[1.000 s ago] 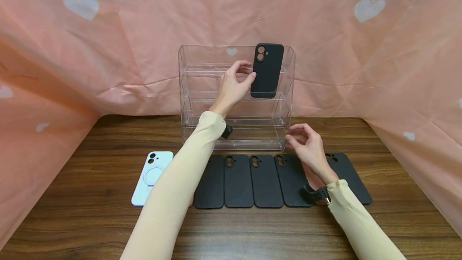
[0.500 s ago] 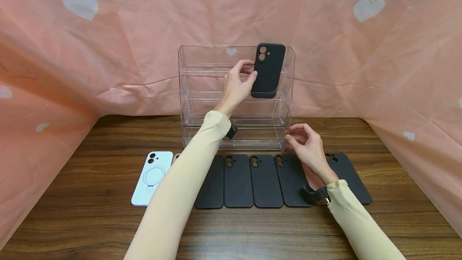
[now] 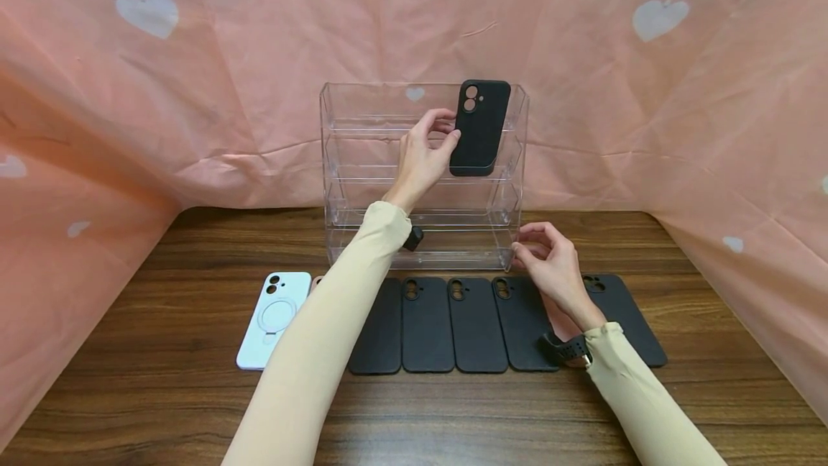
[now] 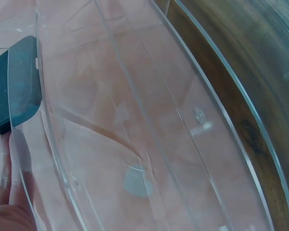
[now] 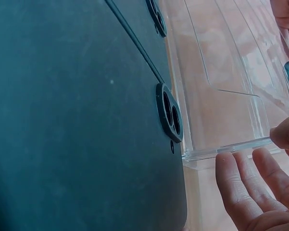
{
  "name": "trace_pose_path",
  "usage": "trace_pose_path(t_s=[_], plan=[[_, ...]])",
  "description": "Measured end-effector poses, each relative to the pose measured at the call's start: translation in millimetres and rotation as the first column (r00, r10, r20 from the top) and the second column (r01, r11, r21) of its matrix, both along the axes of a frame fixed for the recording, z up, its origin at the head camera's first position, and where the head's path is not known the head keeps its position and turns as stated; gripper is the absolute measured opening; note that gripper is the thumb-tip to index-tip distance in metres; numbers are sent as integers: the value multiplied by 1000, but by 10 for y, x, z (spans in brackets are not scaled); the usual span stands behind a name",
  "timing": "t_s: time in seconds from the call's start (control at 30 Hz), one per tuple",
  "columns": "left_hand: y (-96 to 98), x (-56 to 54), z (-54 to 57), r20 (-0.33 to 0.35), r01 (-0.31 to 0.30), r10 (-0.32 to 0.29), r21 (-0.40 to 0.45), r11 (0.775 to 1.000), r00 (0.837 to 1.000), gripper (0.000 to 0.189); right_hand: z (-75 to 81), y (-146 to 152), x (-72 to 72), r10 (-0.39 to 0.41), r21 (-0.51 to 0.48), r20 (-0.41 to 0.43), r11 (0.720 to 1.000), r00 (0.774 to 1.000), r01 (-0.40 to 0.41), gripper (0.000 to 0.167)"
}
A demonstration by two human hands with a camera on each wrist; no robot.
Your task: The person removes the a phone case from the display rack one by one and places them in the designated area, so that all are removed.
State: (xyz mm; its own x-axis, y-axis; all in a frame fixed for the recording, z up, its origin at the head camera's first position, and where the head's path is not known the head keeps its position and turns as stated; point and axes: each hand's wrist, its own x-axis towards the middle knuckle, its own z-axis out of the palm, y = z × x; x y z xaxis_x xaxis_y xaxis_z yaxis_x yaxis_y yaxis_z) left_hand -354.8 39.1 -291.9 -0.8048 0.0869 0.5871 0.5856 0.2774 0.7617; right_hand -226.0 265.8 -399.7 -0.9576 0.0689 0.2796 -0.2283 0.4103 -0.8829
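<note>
My left hand [image 3: 423, 153] pinches the left edge of a black phone case [image 3: 480, 128]. That case stands in an upper tier of a clear tiered display rack [image 3: 420, 262], at its right end, leaning a little to the right. In the left wrist view the lower part of the case [image 4: 25, 82] shows behind clear plastic, fingers beside it. My right hand [image 3: 556, 268] grips the rack's lower right side. In the right wrist view its thumb and fingertips meet at the clear side panel [image 5: 245, 144].
Before the rack several black phone cases [image 3: 428, 329] lie in a row. A white case [image 3: 259, 329] with a ring lies at the left, a dark case [image 3: 627, 326] at the right. My forearms partly cover pinkish cases. Pink cloth [image 3: 278, 92] hangs behind.
The left hand and the black case have shifted slightly right, then stayed nearly still. The forearm swung right too, uncovering more of the white case. The right hand has not moved.
</note>
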Motion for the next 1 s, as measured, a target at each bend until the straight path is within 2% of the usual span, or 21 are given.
trace_pose_path(t_s=[0.2, 0.43, 0.63, 0.8, 1.0], plan=[[-23, -4, -14, -34, 18, -16, 57, 998, 999, 27, -15, -6, -13, 7, -3, 3, 1000, 1000, -7, 29], [-61, 2, 8, -88, -5, 16, 117, 993, 996, 29, -9, -18, -15, 4, -5, 3, 1000, 1000, -4, 29], [-108, 37, 69, -124, 32, -14, 141, 990, 992, 30, 2, -30, -27, 5, -4, -1, 1000, 1000, -5, 29], [-151, 87, 77, -76, 96, -86, 142, 985, 993, 30, -1, -28, -38, 2, -3, -1, 1000, 1000, -2, 28], [-241, 142, 31, -9, 168, -171, 234, 958, 985, 32, -3, -49, -43, 1, -9, 14, 1000, 1000, -1, 29]])
